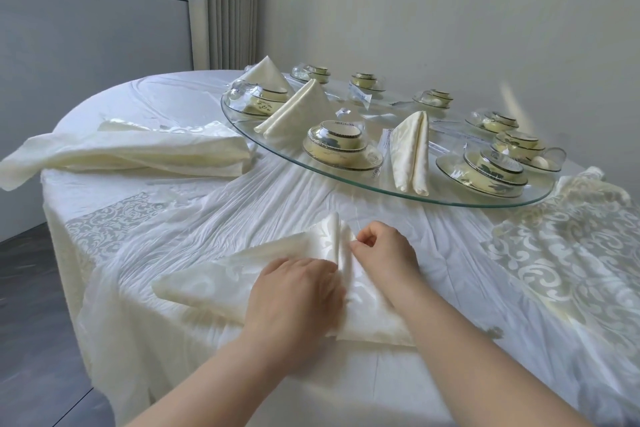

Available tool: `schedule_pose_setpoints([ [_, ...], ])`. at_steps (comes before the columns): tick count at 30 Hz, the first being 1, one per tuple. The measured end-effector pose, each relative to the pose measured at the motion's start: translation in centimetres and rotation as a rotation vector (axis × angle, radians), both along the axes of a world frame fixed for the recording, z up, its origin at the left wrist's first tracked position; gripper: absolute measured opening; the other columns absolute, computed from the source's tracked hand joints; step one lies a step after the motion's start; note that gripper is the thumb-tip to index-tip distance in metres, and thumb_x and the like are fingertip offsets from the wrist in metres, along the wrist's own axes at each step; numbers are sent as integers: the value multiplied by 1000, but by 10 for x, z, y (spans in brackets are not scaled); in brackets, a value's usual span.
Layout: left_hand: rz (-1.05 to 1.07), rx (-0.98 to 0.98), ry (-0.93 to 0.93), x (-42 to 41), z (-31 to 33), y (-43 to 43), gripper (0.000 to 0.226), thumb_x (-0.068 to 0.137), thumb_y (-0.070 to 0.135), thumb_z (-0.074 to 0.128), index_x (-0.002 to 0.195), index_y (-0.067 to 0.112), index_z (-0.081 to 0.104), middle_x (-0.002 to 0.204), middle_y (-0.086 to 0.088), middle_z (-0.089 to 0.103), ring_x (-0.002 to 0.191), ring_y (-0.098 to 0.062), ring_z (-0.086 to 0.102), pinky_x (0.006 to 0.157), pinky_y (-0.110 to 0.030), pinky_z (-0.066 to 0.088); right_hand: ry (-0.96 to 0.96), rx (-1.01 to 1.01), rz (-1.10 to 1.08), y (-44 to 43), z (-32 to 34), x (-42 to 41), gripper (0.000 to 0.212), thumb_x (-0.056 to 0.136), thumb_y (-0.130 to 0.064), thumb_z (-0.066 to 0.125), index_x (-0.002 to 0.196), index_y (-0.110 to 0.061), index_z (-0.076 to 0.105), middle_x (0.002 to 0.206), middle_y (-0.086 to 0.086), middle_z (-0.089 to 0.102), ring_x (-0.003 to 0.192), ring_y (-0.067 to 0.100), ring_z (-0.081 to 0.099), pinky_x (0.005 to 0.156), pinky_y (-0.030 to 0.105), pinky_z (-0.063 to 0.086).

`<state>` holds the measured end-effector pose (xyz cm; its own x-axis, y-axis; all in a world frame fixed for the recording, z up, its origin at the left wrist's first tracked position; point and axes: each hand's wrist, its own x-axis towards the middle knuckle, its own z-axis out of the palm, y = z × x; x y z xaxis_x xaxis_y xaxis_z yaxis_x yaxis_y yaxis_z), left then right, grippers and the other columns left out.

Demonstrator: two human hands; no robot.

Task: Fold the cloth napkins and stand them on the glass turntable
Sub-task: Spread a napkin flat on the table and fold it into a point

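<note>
The cream damask napkin (pixel 214 284) being folded lies on the near part of the round worktop (pixel 277 191), just in front of the person, partly folded into a broad triangle with a raised crease standing up along its middle. The left hand (pixel 294 298) rests on it palm down, fingers laid fairly straight across the cloth beside the crease, pressing it flat. The right hand (pixel 384 253) is just on the other side of the crease, its fingers curled and its thumb and forefinger pinching the edge of the upright fold. Beyond the hands sits the glass turntable (pixel 460 203), well apart from this napkin. Three folded napkins already stand on it like small tents: one near its right-hand middle (pixel 410 149), one toward the left (pixel 298 111), and one at the far left (pixel 268 74). Around them are plastic-wrapped sets of bowls and plates (pixel 341 146). A loose pile of unfolded napkins (pixel 138 152) lies on the worktop to the left of the turntable.
</note>
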<state>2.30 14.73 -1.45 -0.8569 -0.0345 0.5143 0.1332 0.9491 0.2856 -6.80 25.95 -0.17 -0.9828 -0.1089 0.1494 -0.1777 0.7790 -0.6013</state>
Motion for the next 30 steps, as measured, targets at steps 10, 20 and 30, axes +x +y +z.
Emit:
schedule_pose_setpoints([
  [10, -131, 19, -38, -3, -11, -2, 30, 69, 33, 38, 52, 25, 62, 56, 14, 62, 57, -6, 62, 68, -22, 32, 512, 209, 261, -5, 8, 26, 5, 65, -9, 59, 66, -13, 61, 68, 1, 60, 65, 24, 59, 60, 23, 41],
  [20, -93, 312, -10, 5, -4, -11, 56, 77, 40, 18, 107, 23, 61, 102, 11, 65, 100, -10, 55, 76, -9, 27, 274, 109, 408, 6, -11, 49, 23, 92, -19, 48, 110, -14, 61, 110, -2, 56, 106, 12, 47, 80, 11, 29],
  [30, 551, 394, -152, 69, -1, -94, 62, 66, 65, 47, 104, 18, 62, 105, -3, 59, 101, -29, 53, 83, -39, 34, 291, 219, 426, 2, -11, 56, 68, 80, -50, 10, 106, -13, 60, 111, -3, 50, 108, 12, 42, 86, 16, 29],
])
